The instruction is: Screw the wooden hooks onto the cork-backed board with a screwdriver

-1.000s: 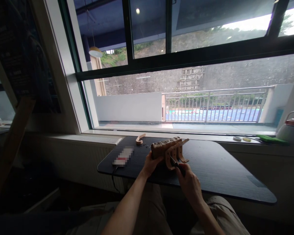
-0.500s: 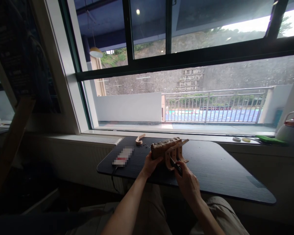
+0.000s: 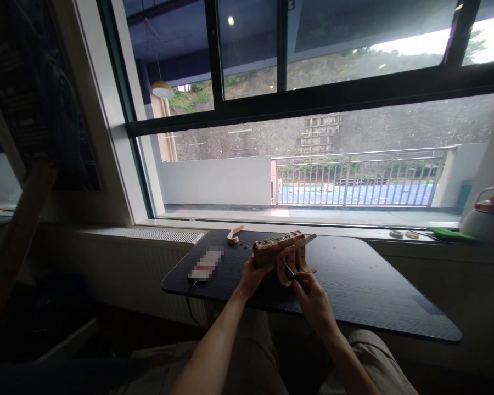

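My left hand (image 3: 254, 277) is closed around the left end of a rough wooden block (image 3: 274, 249), which rests on the dark table (image 3: 354, 280). Curved wooden hooks (image 3: 287, 263) with small holes stand along the block's right side. In my right hand (image 3: 313, 299) is a screwdriver (image 3: 298, 280) with a dark handle. Its shaft points up and left at the nearest hook; whether the tip sits in a screw is too small to tell. A loose wooden hook (image 3: 235, 235) lies at the table's back edge, with several small dark screws (image 3: 245, 244) beside it.
A blurred-out flat object (image 3: 207, 265) with a dark cable (image 3: 189, 304) lies on the table's left side. Along the windowsill at right are round tape rolls (image 3: 396, 234), a green item (image 3: 453, 236) and a white kettle-like container (image 3: 488, 219). A radiator (image 3: 160, 235) stands at left.
My right hand has turned slightly around the screwdriver handle, and its fingers have shifted. The block and my left hand stay nearly in place; the whole view has moved very slightly.
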Tool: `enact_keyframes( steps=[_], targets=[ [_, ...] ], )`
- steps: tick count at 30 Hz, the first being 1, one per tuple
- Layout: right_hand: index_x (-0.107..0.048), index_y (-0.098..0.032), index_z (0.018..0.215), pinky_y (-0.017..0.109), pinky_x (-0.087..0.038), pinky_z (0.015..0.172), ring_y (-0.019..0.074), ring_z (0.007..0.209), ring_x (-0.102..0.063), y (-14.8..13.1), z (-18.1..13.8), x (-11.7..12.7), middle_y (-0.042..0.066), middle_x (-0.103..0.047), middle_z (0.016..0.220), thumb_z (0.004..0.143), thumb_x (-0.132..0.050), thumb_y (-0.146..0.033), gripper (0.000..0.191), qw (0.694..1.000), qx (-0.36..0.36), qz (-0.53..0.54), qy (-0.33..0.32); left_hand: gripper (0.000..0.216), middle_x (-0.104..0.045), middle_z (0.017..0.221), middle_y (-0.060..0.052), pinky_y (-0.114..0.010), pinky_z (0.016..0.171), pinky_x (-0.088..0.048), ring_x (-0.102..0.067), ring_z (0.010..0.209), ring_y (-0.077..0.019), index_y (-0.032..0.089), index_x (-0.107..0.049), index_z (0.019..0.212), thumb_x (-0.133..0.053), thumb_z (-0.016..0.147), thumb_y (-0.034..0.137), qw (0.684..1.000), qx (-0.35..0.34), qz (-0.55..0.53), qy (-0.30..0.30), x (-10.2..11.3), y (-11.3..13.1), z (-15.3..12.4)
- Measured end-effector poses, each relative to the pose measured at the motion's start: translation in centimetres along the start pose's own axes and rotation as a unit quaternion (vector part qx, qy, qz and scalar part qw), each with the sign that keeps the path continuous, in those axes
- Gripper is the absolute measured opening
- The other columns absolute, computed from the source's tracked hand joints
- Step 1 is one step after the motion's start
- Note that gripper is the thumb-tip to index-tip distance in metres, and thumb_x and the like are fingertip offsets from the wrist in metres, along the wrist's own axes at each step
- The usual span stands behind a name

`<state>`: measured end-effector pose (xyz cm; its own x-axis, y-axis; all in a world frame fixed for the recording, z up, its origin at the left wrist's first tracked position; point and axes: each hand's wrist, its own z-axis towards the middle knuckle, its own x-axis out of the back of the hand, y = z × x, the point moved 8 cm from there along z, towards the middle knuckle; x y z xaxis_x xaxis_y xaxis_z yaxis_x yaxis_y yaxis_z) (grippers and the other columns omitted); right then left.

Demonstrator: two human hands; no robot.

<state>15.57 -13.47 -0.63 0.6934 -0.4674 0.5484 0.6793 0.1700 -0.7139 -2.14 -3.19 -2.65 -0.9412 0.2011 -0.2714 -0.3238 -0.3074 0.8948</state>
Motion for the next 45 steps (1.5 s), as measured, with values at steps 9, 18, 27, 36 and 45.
enact_keyframes(
  steps=[9,18,27,36,45],
  targets=[
    [-0.052,-0.022,0.116,0.033,-0.044,0.066,0.0265,0.087,-0.066,-1.7,-0.5,0.1,0.008,-0.068,0.101,0.087,-0.040,-0.030,0.033,0.987,0.056,-0.148,0.004,0.046,-0.070,0.090,-0.004,-0.033,0.076,-0.050,-0.064,0.084,-0.0226,0.015,-0.064,0.097,-0.081,0.056,0.024,1.000,0.004,0.001,0.008,0.0,0.1,0.0],
    [-0.057,-0.023,0.103,0.026,-0.047,0.065,0.0204,0.082,-0.067,-0.5,0.3,-0.2,0.005,-0.071,0.090,0.083,-0.046,-0.038,0.027,1.000,0.016,-0.019,0.006,0.046,-0.070,0.092,-0.004,-0.032,0.076,-0.050,-0.064,0.084,-0.0221,0.015,-0.063,0.098,-0.080,0.056,0.024,1.000,0.001,0.002,0.004,-0.1,0.1,0.0],
    [-0.059,-0.023,0.105,0.028,-0.044,0.063,0.0223,0.082,-0.065,-1.0,0.2,0.4,0.006,-0.067,0.102,0.084,-0.048,-0.034,0.026,0.998,0.038,-0.051,0.021,0.048,-0.070,0.092,-0.005,-0.033,0.076,-0.051,-0.064,0.086,-0.0234,0.014,-0.063,0.099,-0.080,0.056,0.026,1.000,0.001,0.016,0.013,0.0,0.4,-0.2],
    [-0.059,-0.022,0.111,0.028,-0.042,0.059,0.0197,0.076,-0.064,-2.7,-0.2,0.6,0.007,-0.062,0.111,0.087,-0.044,-0.028,0.029,0.990,0.084,-0.110,0.029,0.047,-0.070,0.091,-0.004,-0.031,0.075,-0.051,-0.064,0.085,-0.0225,0.015,-0.064,0.099,-0.080,0.057,0.026,1.000,-0.004,0.023,0.011,-0.1,0.8,-0.3],
    [-0.066,-0.019,0.099,0.029,-0.049,0.066,0.0209,0.080,-0.066,-0.7,1.1,0.1,0.006,-0.071,0.088,0.085,-0.046,-0.039,0.032,0.999,0.042,-0.014,0.010,0.047,-0.070,0.094,-0.005,-0.032,0.076,-0.051,-0.064,0.086,-0.0227,0.015,-0.063,0.101,-0.079,0.058,0.026,1.000,-0.004,0.023,0.010,0.0,0.4,-0.2]
  ],
)
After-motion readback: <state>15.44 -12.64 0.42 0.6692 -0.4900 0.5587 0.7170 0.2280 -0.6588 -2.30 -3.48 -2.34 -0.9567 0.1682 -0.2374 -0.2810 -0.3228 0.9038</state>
